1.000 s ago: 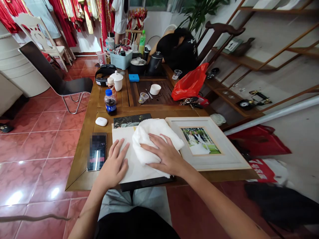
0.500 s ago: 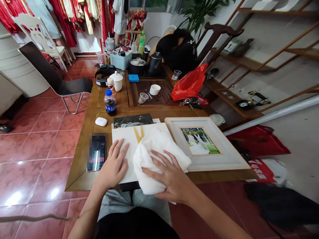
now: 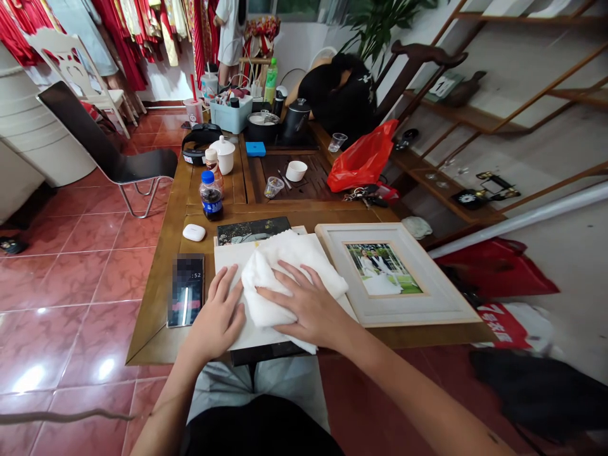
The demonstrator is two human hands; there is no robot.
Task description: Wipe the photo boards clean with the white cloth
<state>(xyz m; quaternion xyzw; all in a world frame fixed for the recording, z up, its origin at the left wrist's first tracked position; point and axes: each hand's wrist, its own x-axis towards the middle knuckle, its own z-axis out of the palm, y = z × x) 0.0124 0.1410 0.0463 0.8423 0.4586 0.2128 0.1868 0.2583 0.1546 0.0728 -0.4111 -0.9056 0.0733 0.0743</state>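
My right hand presses down on a bunched white cloth, its fingers stretched out and spread over the folds. Beneath the cloth lies a white panel, flat at the table's front edge; the gold marking on it is almost wholly covered. On the panel's left part my left hand rests flat with its fingers apart, touching no cloth that I can make out. Just right of the panel is a white picture frame holding a photo of a couple outdoors.
A phone and a white earbud case lie left of the panel. Behind are a dark picture, a blue-capped bottle, a lidded white cup and a red plastic bag. A person leans on the far side.
My right hand and the white cloth have slid left and away from me across the panel, covering its gold marking. The left hand stays in place.
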